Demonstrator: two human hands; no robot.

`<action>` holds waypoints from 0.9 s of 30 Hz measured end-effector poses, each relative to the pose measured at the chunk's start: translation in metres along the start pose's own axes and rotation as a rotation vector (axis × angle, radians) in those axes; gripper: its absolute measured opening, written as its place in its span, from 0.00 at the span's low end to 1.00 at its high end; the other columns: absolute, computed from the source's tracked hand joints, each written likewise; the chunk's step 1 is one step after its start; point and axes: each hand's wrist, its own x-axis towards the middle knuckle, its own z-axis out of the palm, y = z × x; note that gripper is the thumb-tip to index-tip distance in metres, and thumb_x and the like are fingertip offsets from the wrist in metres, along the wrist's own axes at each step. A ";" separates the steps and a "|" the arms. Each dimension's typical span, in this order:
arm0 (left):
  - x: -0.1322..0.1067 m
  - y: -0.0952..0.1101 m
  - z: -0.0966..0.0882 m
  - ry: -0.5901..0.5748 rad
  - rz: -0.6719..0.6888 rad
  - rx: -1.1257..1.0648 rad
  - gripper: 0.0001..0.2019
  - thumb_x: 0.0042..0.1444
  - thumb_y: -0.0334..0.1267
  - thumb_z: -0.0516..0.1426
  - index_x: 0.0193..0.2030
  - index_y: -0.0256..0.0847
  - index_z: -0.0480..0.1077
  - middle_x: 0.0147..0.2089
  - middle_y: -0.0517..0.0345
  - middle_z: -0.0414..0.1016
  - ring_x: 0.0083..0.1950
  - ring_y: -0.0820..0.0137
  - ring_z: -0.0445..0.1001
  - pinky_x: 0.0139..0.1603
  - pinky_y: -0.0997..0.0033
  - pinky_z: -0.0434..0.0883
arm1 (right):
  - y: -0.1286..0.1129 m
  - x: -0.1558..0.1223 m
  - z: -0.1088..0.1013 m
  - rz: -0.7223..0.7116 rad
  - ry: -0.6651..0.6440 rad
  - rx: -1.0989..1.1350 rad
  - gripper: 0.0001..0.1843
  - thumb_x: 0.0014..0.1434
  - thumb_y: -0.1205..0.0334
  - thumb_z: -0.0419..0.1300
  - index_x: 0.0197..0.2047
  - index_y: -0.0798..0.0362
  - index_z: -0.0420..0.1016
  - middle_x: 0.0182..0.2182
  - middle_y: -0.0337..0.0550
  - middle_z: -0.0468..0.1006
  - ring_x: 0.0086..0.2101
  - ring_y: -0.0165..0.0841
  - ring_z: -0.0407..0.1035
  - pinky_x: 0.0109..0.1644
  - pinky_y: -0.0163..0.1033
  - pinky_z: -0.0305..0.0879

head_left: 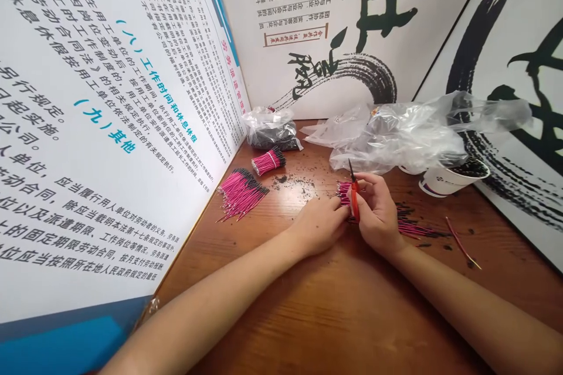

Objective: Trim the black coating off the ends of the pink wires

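Note:
My left hand (319, 225) grips a small bundle of pink wires (344, 193) at the middle of the wooden table. My right hand (376, 211) holds small red-handled scissors (354, 199) upright against that bundle, and the fingers hide part of the handles. Just right of my hands lies a loose heap of pink wires with black ends (416, 228). Further left are a bound bundle of pink wires (268, 161) and a larger spread bundle (241, 192). Black wire clippings (292, 186) are scattered between them.
Printed display boards with Chinese text and ink calligraphy (109, 99) stand along the table's far sides. A clear plastic bag of black bits (269, 135), crumpled clear plastic (409, 135) and a white paper cup (453, 179) stand at the back. A single red wire (461, 243) lies at right.

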 end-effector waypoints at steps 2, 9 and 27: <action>-0.001 0.000 0.004 0.010 -0.017 -0.018 0.10 0.67 0.38 0.49 0.46 0.38 0.68 0.45 0.49 0.74 0.45 0.60 0.72 0.44 0.60 0.70 | 0.001 -0.001 0.000 0.005 -0.019 -0.008 0.13 0.66 0.61 0.56 0.53 0.48 0.64 0.33 0.38 0.72 0.28 0.31 0.68 0.31 0.34 0.65; -0.014 -0.004 -0.008 -0.040 -0.072 -0.129 0.04 0.62 0.33 0.51 0.37 0.39 0.66 0.40 0.50 0.73 0.41 0.63 0.71 0.42 0.62 0.69 | 0.003 -0.001 0.002 0.034 -0.101 -0.027 0.13 0.67 0.60 0.54 0.54 0.49 0.65 0.32 0.38 0.72 0.28 0.30 0.67 0.30 0.33 0.65; -0.029 -0.032 -0.016 0.558 -0.304 -0.767 0.08 0.57 0.29 0.51 0.27 0.39 0.61 0.36 0.56 0.71 0.30 0.75 0.64 0.30 0.74 0.61 | -0.004 -0.006 0.000 -0.060 -0.335 -0.247 0.13 0.65 0.65 0.55 0.53 0.49 0.66 0.29 0.36 0.70 0.25 0.29 0.64 0.29 0.33 0.62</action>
